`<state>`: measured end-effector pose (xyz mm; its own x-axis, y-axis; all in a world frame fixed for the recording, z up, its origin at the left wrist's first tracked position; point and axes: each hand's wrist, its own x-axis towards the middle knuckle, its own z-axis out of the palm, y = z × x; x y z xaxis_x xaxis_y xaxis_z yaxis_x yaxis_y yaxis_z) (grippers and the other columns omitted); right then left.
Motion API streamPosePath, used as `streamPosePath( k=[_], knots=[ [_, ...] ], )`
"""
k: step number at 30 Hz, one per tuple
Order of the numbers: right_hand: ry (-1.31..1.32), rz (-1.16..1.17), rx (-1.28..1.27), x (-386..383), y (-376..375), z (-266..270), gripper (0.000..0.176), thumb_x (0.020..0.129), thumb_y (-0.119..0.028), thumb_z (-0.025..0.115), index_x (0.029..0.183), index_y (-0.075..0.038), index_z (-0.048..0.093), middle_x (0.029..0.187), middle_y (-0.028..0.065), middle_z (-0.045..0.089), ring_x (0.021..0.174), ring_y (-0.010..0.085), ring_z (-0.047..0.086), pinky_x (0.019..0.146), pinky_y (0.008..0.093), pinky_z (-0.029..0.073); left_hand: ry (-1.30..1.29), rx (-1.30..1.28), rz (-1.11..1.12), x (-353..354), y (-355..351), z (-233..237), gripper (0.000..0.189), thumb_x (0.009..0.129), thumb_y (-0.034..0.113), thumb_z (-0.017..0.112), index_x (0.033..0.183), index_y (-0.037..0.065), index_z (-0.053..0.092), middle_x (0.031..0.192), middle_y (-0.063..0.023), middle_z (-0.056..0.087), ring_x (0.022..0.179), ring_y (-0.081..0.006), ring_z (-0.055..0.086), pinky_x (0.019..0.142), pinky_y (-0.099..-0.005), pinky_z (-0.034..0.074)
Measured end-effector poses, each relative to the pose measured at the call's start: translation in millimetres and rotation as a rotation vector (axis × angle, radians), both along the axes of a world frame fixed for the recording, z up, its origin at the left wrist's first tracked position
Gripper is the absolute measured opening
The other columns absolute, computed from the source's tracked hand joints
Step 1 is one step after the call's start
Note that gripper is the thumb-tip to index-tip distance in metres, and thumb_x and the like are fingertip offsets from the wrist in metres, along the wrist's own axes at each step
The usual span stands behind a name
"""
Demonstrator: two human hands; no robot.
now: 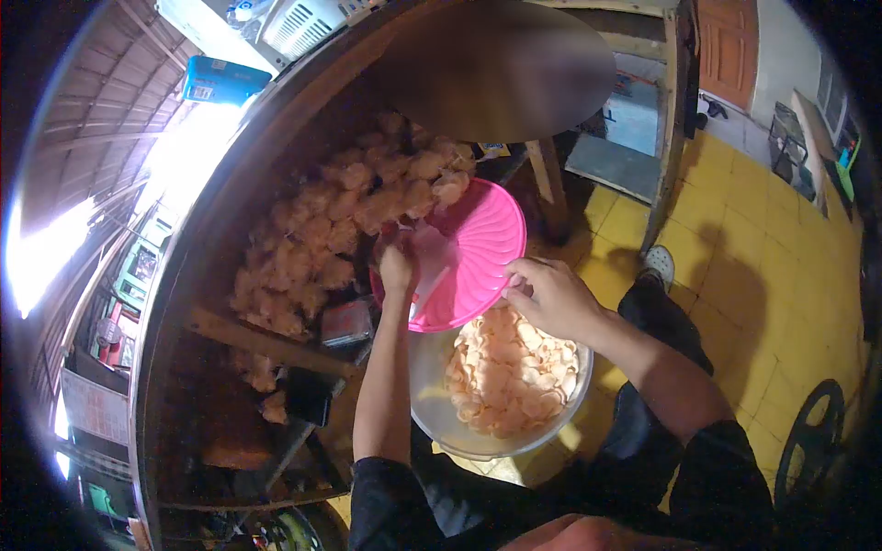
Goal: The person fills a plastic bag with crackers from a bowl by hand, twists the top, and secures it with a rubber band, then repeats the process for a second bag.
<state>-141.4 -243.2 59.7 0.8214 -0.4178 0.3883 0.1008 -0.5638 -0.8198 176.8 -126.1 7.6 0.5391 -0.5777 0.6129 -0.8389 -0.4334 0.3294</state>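
A round pink plastic lid or tray with swirled ribs is tilted above a large translucent tub. My right hand pinches its lower right rim between thumb and fingers. Over the left part of the pink piece is my left hand, its fingers curled and in shadow; what they hold I cannot make out. Beside that hand, a whitish translucent patch shows against the pink. Pale orange crackers fill much of the tub below.
Many clear bags of similar crackers are heaped under the dark-edged table at left. A small clear box sits by my left forearm. Wooden legs stand ahead. Yellow floor tiles extend right, with a dark wheel-like object.
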Motion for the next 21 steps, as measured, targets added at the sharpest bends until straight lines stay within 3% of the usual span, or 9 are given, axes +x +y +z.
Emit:
streamPosePath(
  k=[5, 9, 11, 12, 15, 17, 18, 19, 21],
  knots=[
    [-0.227, -0.105, -0.168, 8, 9, 3, 0.035, 0.085, -0.017, 0.071, 0.111, 0.005, 0.062, 0.104, 0.022, 0.068, 0.097, 0.0394, 0.066, 0.089, 0.0426, 0.053, 0.054, -0.026, -0.234, -83, 28, 90, 0.011, 0.085, -0.002, 0.06, 0.094, 0.001, 0.066, 0.09, -0.019, 0.066, 0.085, -0.0383, 0.065, 0.073, -0.0422, 0.051],
    [-0.273, -0.066, -0.165, 16, 24, 9, 0.043, 0.085, -0.019, 0.073, 0.12, 0.005, 0.062, 0.109, 0.0221, 0.068, 0.106, 0.0378, 0.065, 0.094, 0.0396, 0.051, 0.233, 0.136, -0.479, -152, 64, 124, 0.013, 0.083, -0.004, 0.063, 0.095, -0.001, 0.067, 0.089, -0.0174, 0.067, 0.081, -0.0343, 0.065, 0.07, -0.0393, 0.051],
    [-0.024, 0.246, 0.08, 18, 32, 6, 0.043, 0.088, -0.016, 0.07, 0.124, 0.006, 0.061, 0.11, 0.0211, 0.069, 0.106, 0.0326, 0.067, 0.093, 0.0375, 0.052, 0.308, 0.177, -0.443, -167, 81, 128, 0.012, 0.085, -0.001, 0.066, 0.097, -0.001, 0.068, 0.089, -0.0163, 0.066, 0.078, -0.0316, 0.065, 0.067, -0.0376, 0.05],
    [-0.01, 0.332, 0.375, 25, 42, 1, 0.031, 0.092, -0.01, 0.066, 0.118, 0.008, 0.063, 0.102, 0.0168, 0.072, 0.095, 0.0239, 0.07, 0.083, 0.0343, 0.054, 0.337, 0.181, -0.419, -170, 88, 126, 0.012, 0.085, 0.0, 0.067, 0.097, 0.0, 0.068, 0.088, -0.0158, 0.066, 0.077, -0.0307, 0.064, 0.066, -0.037, 0.049],
    [0.375, 0.435, 0.519, 31, 44, 5, 0.022, 0.094, -0.007, 0.065, 0.112, 0.006, 0.066, 0.106, 0.0125, 0.072, 0.093, 0.0145, 0.068, 0.082, 0.0281, 0.054, 0.371, 0.112, -0.382, -170, 100, 114, 0.014, 0.085, 0.004, 0.07, 0.097, -0.002, 0.067, 0.084, -0.0146, 0.064, 0.075, -0.0285, 0.063, 0.065, -0.0357, 0.049],
    [0.316, 0.423, 0.563, 40, 48, -10, 0.019, 0.094, -0.007, 0.065, 0.108, 0.006, 0.066, 0.1, 0.0099, 0.072, 0.088, 0.0125, 0.068, 0.078, 0.0261, 0.054, -0.274, -0.062, -0.096, -167, 103, 99, 0.017, 0.084, 0.008, 0.073, 0.092, -0.004, 0.063, 0.082, -0.0144, 0.062, 0.074, -0.0261, 0.062, 0.064, -0.0351, 0.048],
    [0.244, 0.397, 0.616, 43, 52, -19, 0.016, 0.095, -0.008, 0.066, 0.105, 0.005, 0.067, 0.094, 0.0074, 0.072, 0.083, 0.0105, 0.067, 0.074, 0.024, 0.053, -0.314, -0.089, -0.053, -168, 111, 90, 0.028, 0.083, 0.015, 0.077, 0.095, -0.003, 0.059, 0.079, -0.0141, 0.061, 0.071, -0.0232, 0.062, 0.062, -0.0337, 0.048],
    [0.271, 0.401, 0.625, 46, 55, -26, 0.016, 0.095, -0.008, 0.066, 0.105, 0.005, 0.067, 0.094, 0.0074, 0.072, 0.083, 0.0105, 0.067, 0.074, 0.024, 0.053, -0.289, -0.084, -0.042, -174, 120, 82, 0.028, 0.083, 0.015, 0.077, 0.095, -0.003, 0.059, 0.079, -0.0141, 0.061, 0.071, -0.0232, 0.062, 0.062, -0.0337, 0.048],
    [0.139, 0.37, 0.568, 54, 59, -37, 0.013, 0.094, -0.007, 0.066, 0.102, 0.003, 0.067, 0.091, 0.0062, 0.071, 0.081, 0.0101, 0.067, 0.07, 0.023, 0.052, 0.474, 0.057, -0.094, -190, 134, 67, 0.035, 0.084, 0.019, 0.08, 0.099, -0.001, 0.055, 0.094, -0.0093, 0.065, 0.074, -0.0135, 0.058, 0.063, -0.0283, 0.047]
  ],
)
